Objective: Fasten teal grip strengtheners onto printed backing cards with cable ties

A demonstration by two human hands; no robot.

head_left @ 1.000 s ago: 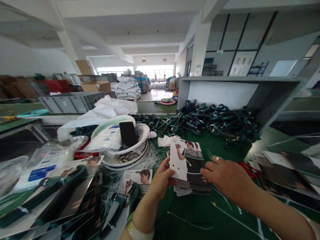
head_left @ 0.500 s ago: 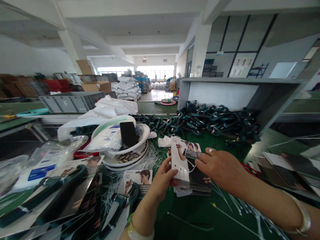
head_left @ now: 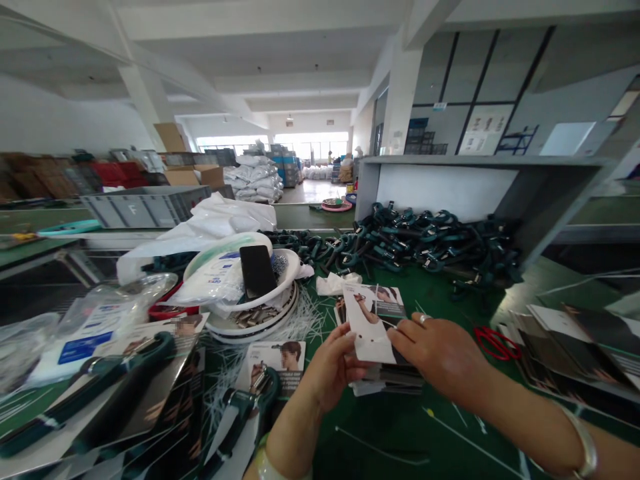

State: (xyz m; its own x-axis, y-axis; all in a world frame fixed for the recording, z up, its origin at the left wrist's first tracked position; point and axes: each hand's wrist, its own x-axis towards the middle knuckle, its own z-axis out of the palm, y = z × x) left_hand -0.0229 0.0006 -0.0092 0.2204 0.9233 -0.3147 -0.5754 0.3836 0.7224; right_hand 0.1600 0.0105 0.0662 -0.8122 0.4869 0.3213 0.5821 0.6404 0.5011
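Observation:
A printed card [head_left: 373, 337] with punched holes lies over a stack of similar cards [head_left: 387, 379] on the green table. My left hand [head_left: 333, 363] grips its left edge, thumb on top and fingers underneath. My right hand [head_left: 433, 347], wearing a ring, is closed at the card's right side, where a thin white zip tie [head_left: 387, 323] shows by the fingertips. Left of my left hand, a green hand gripper tool [head_left: 245, 407] rests on another card [head_left: 290, 357]. More tools on cards [head_left: 115, 387] are piled at the far left.
Green tools [head_left: 415, 237] are heaped at the back. White trays [head_left: 255, 327] of metal parts carry a black phone [head_left: 257, 270]. Red scissors [head_left: 497, 343] lie beside stacked cards [head_left: 575, 347] at right. Loose zip ties [head_left: 380, 450] lie in front; a grey crate [head_left: 150, 207] stands back left.
The held card has shifted slightly right and down and is turned a little. Both hands moved with it, my right hand slightly lower. The red scissors are now more exposed.

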